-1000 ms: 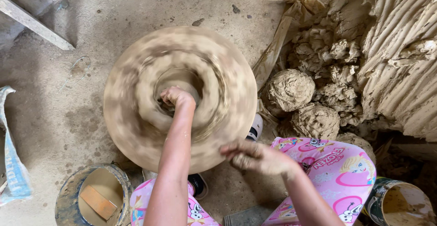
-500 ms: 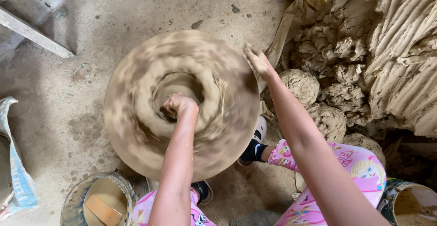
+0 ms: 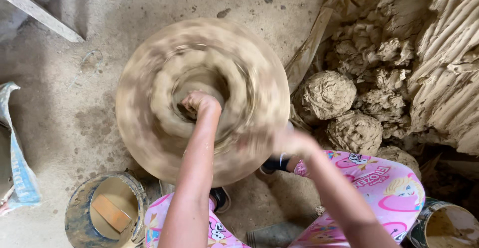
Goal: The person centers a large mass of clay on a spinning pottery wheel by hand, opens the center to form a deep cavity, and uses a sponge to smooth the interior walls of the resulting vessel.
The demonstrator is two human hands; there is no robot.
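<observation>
Left hand (image 3: 199,102) curled, pressing the clay (image 3: 192,96) straight ahead — right hand (image 3: 292,143), blurred, grip unreadable, at the wheel (image 3: 144,78) edge.

The potter's wheel (image 3: 149,143) looked coated in wet, smooth, faintly shiny brown clay, and the clay ring (image 3: 169,103) at the frame's centre was slick and matt-brown. The left hand (image 3: 199,102) was smeared with damp clay. The clay lumps (image 3: 325,94) at right were rough, crumbly and dry-looking. The concrete floor (image 3: 100,18) was matt, gritty and stained. The bucket (image 3: 80,213) at lower left was crusted, holding a wooden block (image 3: 111,213). The trousers (image 3: 379,178) were soft printed pink cloth.
</observation>
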